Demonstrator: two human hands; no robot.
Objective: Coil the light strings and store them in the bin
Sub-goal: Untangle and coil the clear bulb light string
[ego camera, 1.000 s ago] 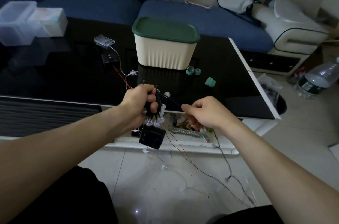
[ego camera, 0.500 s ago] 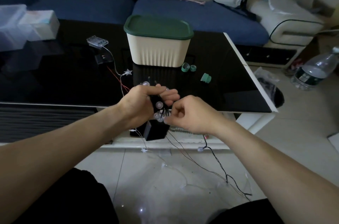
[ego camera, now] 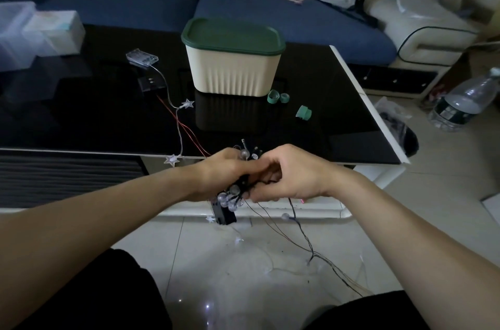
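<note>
Closest in, loose black wire [ego camera: 305, 237] trails down onto the pale tile floor [ego camera: 243, 275] between the person's knees, with one small round bulb [ego camera: 285, 216] hanging on it. Just above that, both hands meet in front of the table edge. The left hand [ego camera: 224, 175] is wrapped around a bundled coil of globe lights [ego camera: 231, 195], fingers curled tight on it, clear bulbs poking out below and a few more above the knuckles; a black battery box [ego camera: 224, 214] dangles underneath. The right hand [ego camera: 292, 175] is pressed right up against it, fingers curled in and pinching the black wire at the bundle. Past the hands sits the glossy black coffee table [ego camera: 94, 118], where a second string with star lights [ego camera: 186, 104] runs over the near edge from a clear battery case [ego camera: 142, 58], alongside a red wire [ego camera: 184, 127]. Further back is the cream bin [ego camera: 232, 70] with its green lid [ego camera: 232, 36] on, and three little green pieces [ego camera: 286, 102] beside it to the right. Behind everything there's a blue sofa [ego camera: 270, 16], and a water bottle [ego camera: 465, 102] stands on the floor off to the right.
</note>
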